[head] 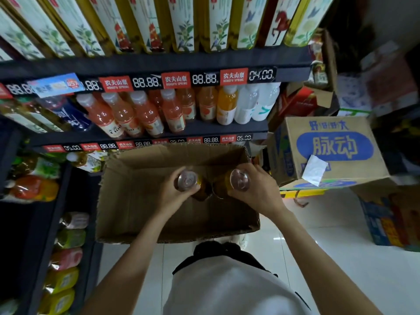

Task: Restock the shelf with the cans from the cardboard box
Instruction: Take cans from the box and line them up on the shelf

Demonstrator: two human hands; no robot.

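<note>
Looking down over an open brown cardboard box (127, 201) set on the glossy white floor in front of a dark shop shelf (159, 62) lined with drink bottles. Two hands inside the box opening, each gripping one gold-coloured metal can. Left hand (169, 196) with fingers curled round the left gold can (188, 180), silver top facing up toward the camera. Right hand (256, 192) with fingers wrapped round the right gold can (238, 180), its top tilted slightly leftward. Both cans roughly upright, long axes pointing up out of the box, close together and possibly touching lower down, too shadowed to tell. No other cans visible on the bare box floor around them.

Shelf directly ahead and above the far box wall, so cans appear to need lifting straight up, then forward. Lower shelf rows extending along the left side, nearer the left hand. Which row takes the cans, not clear from here.

Off to the right, a closed cardboard carton with blue printing (327, 151), and further stacked cartons, blurred.
</note>
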